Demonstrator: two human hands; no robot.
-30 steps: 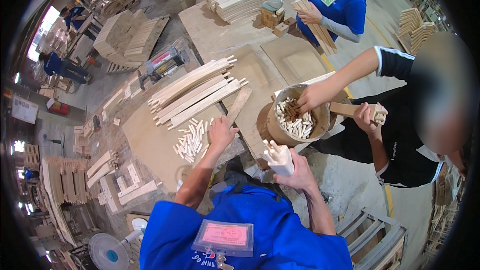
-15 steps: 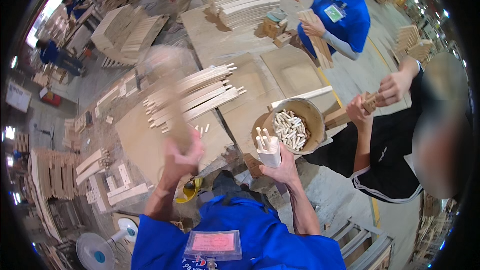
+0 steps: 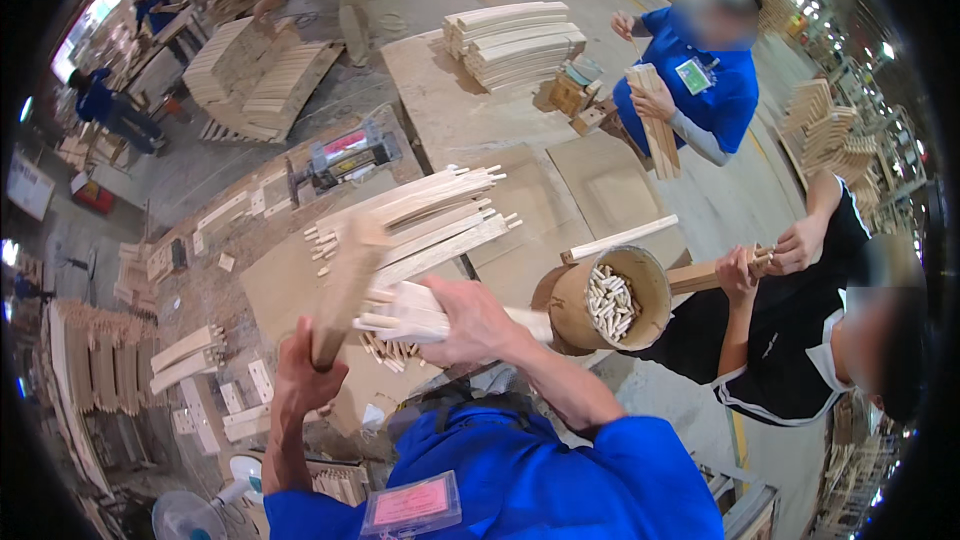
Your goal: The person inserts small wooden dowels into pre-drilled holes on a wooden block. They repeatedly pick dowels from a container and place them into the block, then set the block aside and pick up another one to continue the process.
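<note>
**Two hands on wood at the centre of the frame**

The left hand (image 3: 305, 380) is closed around a blurred wooden stick (image 3: 345, 285), perhaps a mallet. The right hand (image 3: 470, 320) grips a pale wooden piece (image 3: 405, 312) with dowels, left of the round bucket (image 3: 640, 285) of pegs.

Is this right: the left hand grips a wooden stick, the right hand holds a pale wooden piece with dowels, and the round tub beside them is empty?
Not quite. In the head view the round tub holds many short wooden dowels. The rest stands: the left hand grips a wooden stick, and the right hand holds the pale wooden piece with dowels.
</note>
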